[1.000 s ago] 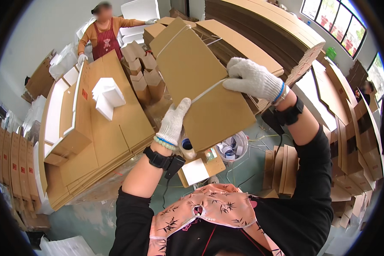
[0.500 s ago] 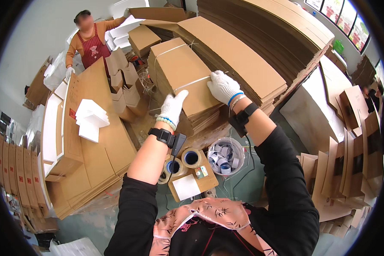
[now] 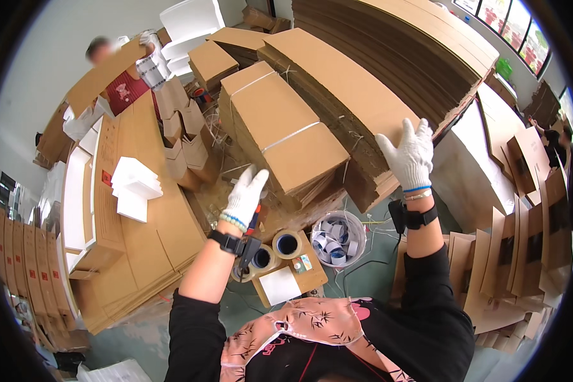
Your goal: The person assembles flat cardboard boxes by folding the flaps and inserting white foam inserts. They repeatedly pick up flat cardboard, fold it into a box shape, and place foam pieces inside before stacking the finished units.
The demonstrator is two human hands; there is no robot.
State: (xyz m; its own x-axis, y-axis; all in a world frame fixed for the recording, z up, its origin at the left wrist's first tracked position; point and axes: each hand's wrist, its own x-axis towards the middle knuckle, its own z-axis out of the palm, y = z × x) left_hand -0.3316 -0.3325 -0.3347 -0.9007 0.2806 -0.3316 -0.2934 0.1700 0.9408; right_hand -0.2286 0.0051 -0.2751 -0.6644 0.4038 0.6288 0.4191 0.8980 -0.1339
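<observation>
A bundle of flat brown cardboard (image 3: 293, 114) lies in front of me, bound by two narrow white straps. My left hand (image 3: 245, 196), in a white knit glove, is just off the bundle's near left side, its thumb and fingers extended. A red and dark object (image 3: 255, 220), partly covered, shows beside that hand; I cannot tell its kind. My right hand (image 3: 411, 153), gloved too, has its fingers spread wide over the near end of a longer cardboard stack (image 3: 344, 83). Neither hand appears to hold anything.
A small board with tape rolls (image 3: 286, 244) stands near me, beside a bucket of used tape cores (image 3: 339, 239). White foam pieces (image 3: 135, 184) rest on cardboard at left. A co-worker (image 3: 124, 92) at the upper left holds a cardboard sheet (image 3: 102, 77). Folded cartons (image 3: 509, 242) stand at right.
Both hands have come off the strapped bundle. My right hand moved right and opened wide; my left moved down slightly. The bundle shifted a little. The co-worker has raised a cardboard sheet.
</observation>
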